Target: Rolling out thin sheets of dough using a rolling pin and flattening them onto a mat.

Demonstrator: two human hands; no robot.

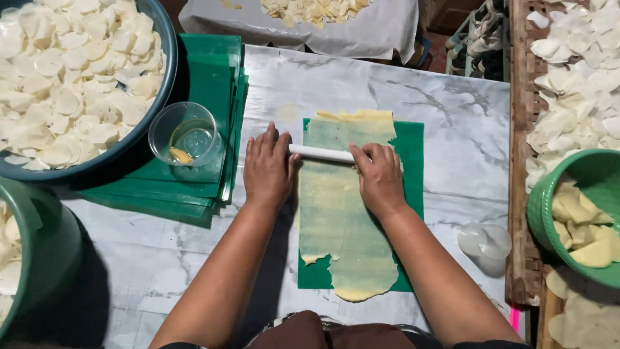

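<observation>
Rolling in progress: a white rolling pin (321, 153) lies crosswise over a long strip of pale yellow dough (342, 213), which sits on a green plastic sheet (413, 168) on the marble-patterned table (445, 116). Left hand (268, 169) lies flat, palm down, over the pin's left end, fingers extended and pressing rather than gripping. Right hand (380, 178) likewise flat, over the pin's right end, fingers together.

State of the dough: already very thin, the green showing through along most of its length. Near end rounded and a little thicker, running past the sheet's near edge; a small tear or notch at the lower left edge. Far end ragged and slightly folded, yellower there. The pin sits in the far third of the strip. Judgement: flattening mostly done; what seems left is evening out the thicker ends.

Around it: a stack of further green sheets (206, 129) to the left, with a clear plastic cup (185, 134) resting on it, a little yellowish matter inside. A large blue basin (166, 58) of white thin slices at far left. A green basket (549, 200) with yellowish pieces at right, next to a woven tray (520, 161) carrying white chips.
</observation>
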